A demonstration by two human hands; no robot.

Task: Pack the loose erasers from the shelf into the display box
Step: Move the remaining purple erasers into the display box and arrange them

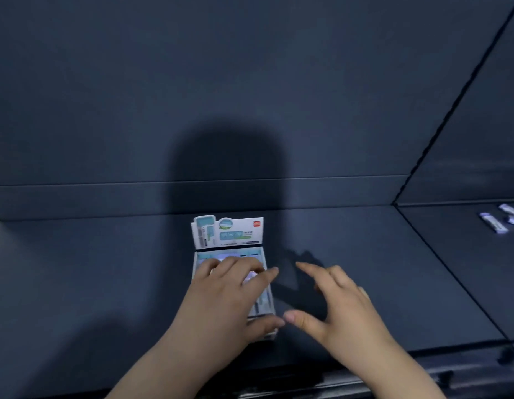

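Note:
A white and light-blue display box (228, 234) stands on the dark shelf with its printed lid flap upright at the back. Wrapped erasers (264, 303) fill its tray. My left hand (221, 298) lies over the tray, fingers spread flat on the erasers and thumb at the box's front right corner. Just right of the box, my right hand (333, 303) hovers with fingers and thumb spread apart, holding nothing. A few loose wrapped erasers (494, 223) lie far to the right on the neighbouring shelf panel.
The dark shelf surface (106, 269) stretches left and right of the box, with a low step and a dark back wall behind it. A seam (451, 272) separates the right panel. The shelf's front edge runs just below my wrists.

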